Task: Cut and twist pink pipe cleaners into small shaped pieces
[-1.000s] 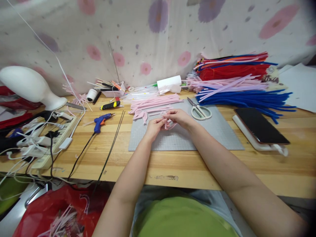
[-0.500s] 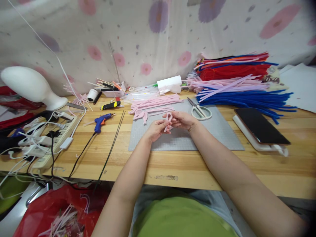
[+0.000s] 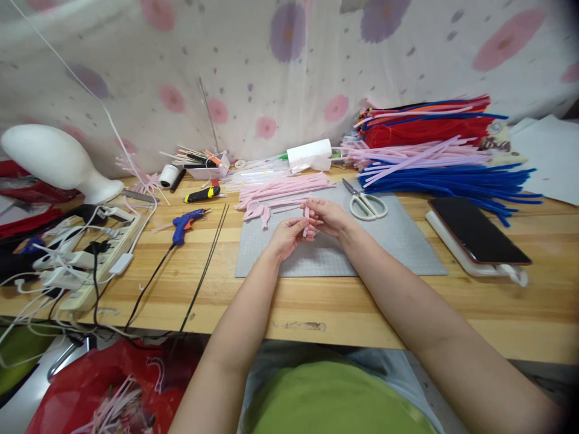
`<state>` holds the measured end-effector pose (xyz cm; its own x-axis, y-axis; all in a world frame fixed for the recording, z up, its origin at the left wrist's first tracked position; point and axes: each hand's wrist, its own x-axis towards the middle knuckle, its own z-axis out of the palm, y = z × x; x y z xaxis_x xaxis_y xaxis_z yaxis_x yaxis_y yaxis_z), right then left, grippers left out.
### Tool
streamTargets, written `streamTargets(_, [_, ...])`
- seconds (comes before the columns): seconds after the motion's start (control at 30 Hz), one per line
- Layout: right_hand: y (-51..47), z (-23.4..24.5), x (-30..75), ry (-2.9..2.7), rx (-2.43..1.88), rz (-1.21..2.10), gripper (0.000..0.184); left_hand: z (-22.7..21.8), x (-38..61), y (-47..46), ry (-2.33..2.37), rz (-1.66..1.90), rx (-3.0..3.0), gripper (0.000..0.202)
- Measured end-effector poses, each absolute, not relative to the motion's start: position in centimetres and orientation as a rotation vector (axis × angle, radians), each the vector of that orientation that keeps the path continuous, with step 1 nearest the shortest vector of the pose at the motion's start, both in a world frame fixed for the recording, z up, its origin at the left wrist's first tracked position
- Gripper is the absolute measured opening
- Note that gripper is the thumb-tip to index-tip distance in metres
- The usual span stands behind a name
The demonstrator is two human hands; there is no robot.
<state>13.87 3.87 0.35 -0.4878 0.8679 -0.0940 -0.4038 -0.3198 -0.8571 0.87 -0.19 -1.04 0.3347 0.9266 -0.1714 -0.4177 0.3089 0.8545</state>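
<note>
1. Grip state: the left hand (image 3: 287, 236) and right hand (image 3: 330, 217) both pinch one short pink pipe-cleaner piece (image 3: 306, 218) between thumb and fingertips. The piece stands roughly upright between the two hands, close over the table (image 3: 362, 307).
2. Directly beneath the hands lies a grey cutting mat (image 3: 325, 258), flat on the wood.
3. Left of the mat lie two thin dark wires (image 3: 208, 259) and a blue glue gun (image 3: 186, 219).
4. Right of the mat, a dark phone (image 3: 477, 230) rests on a white stand.
5. On the far part of the mat are white-handled scissors (image 3: 368, 205), just beside the right hand, and folded pink pieces (image 3: 257, 211). A loose pile of pink pipe cleaners (image 3: 283, 185) lies at its far edge.
6. Farther back right, blue pipe cleaners (image 3: 452, 179) and red pipe cleaners (image 3: 425, 129) are stacked against a flowered cloth (image 3: 289, 72).
</note>
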Motion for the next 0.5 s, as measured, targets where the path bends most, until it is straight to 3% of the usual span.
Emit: streamTargets(0.5, [4.02,0.05,13.72,-0.982,-0.755,1.759,0.027,-1.32,1.51,-0.26,0.826,1.007,0.845,0.024])
